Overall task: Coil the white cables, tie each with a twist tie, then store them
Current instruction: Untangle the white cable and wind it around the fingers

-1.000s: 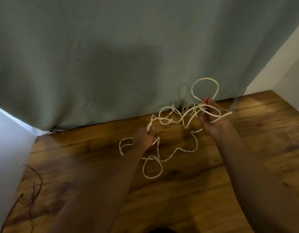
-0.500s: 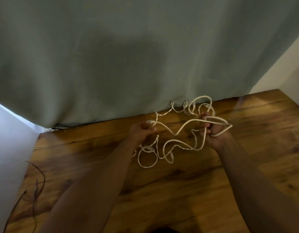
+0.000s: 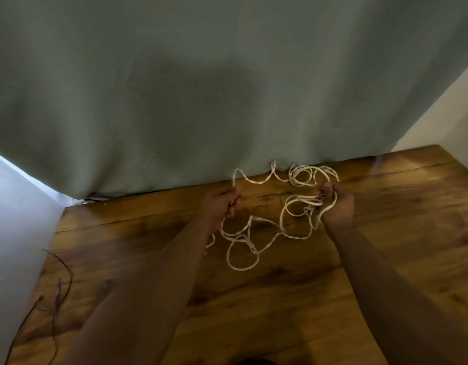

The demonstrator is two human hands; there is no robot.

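Head view: coiling step in hand, no tie yet applied, nothing stored.

Thin white twisted cable: partly gathered, mostly loose. Several loops bunched in the right hand, fingers curled round them; further small loops lying just behind that hand, against the hem of the grey-green fabric backdrop. One strand pinched in the left hand, fingers curled tight round it, rising in a wavy line toward the backdrop. Remaining slack sprawled between and below both hands on the brown wood-grain tabletop, ending in one open loop nearest the camera.

Thin dark wire: lying at the left table edge, well apart, untouched. Possibly a twist tie; too thin to tell.

Next move, judged: feed slack from left hand to right, laying each turn the same size onto the held bunch. Risk: crossed strands in the slack snagging into a knot.
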